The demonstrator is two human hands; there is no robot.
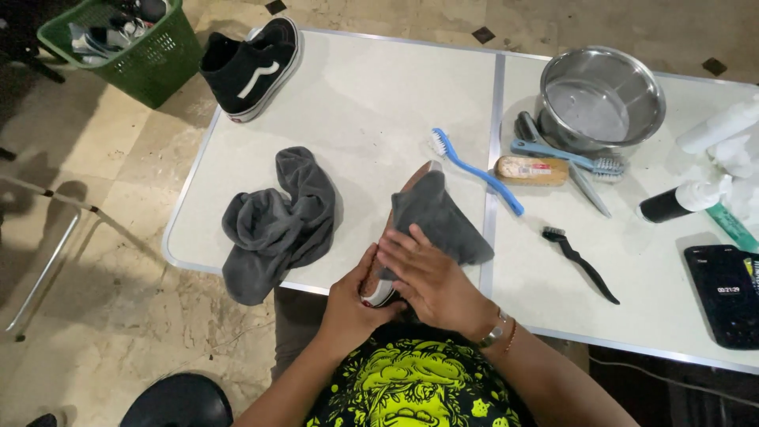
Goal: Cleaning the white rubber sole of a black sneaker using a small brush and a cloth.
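My left hand (353, 297) grips the heel end of a sneaker (380, 292) turned sole up, its toe pointing away over the white table (364, 103). My right hand (427, 274) presses a dark grey cloth (439, 217) onto the sneaker's sole, fingers flat and spread on the cloth. Most of the shoe is hidden under the cloth and my hands. A second grey cloth (277, 221) lies crumpled to the left, apart from both hands.
A black high-top sneaker (251, 67) sits at the table's far left. A blue toothbrush (474, 170), wooden brush (531, 170), blue brush (565, 156), small black brush (579, 263), steel pot (601, 99), bottles (684, 202) and phone (726, 294) lie right. A green basket (126, 43) stands on the floor.
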